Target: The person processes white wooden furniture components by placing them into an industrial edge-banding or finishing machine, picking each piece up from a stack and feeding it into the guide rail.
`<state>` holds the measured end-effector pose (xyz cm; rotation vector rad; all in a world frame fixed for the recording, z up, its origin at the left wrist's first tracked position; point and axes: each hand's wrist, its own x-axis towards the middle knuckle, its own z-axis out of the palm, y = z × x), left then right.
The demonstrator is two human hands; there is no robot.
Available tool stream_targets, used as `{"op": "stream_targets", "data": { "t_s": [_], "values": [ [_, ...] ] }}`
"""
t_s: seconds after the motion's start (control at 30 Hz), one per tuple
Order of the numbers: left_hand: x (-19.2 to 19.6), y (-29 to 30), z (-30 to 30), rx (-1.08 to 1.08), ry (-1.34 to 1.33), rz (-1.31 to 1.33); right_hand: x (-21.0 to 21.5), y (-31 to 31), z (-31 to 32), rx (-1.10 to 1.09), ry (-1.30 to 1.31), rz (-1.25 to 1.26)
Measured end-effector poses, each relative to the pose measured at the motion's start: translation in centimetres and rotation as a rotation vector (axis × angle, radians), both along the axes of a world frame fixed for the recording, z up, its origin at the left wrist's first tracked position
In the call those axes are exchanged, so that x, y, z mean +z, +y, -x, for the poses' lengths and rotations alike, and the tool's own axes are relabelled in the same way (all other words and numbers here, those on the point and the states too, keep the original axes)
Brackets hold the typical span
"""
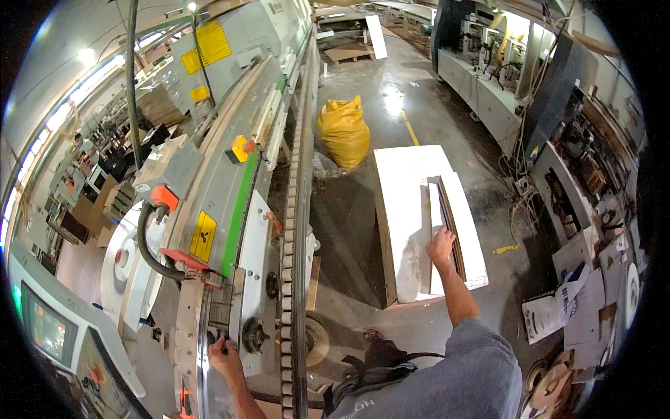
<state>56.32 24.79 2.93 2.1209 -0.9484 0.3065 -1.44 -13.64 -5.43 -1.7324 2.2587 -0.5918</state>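
While right hand [440, 246] touches it, white panel [437, 230] lengthwise, seemingly pointing away.

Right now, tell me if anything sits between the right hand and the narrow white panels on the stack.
Nothing visible does. The right hand already rests on the narrow white panels atop the stack of white boards. The left hand is at the machine's edge.

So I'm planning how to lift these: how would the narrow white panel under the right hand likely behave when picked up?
The narrow white panel looks flat and straight-edged, so probably stiff, not floppy. It's long and slim, so it may swing or tip if the right hand grips one end only. Its smooth pale face, lying on the stack of white boards, might slide easily.
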Motion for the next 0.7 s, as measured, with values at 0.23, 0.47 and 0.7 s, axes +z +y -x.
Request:
{"op": "stream_targets", "data": {
  "t_s": [0.23,0.47,0.7],
  "values": [
    [8.6,-0.7,11.5,-0.384,0.135,0.049,10.0,9.1,-11.2,0.104,-1.401,-0.057],
    [12.2,0.5,16.8,-0.551,0.045,-0.266,12.9,22.7,-29.6,0.605,-1.607,-0.153],
    [10.4,14.8,11.4,-0.212,-0.028,-0.145,16.8,31.9,-36.3,0.998,-1.584,-0.776]
  ]
}}
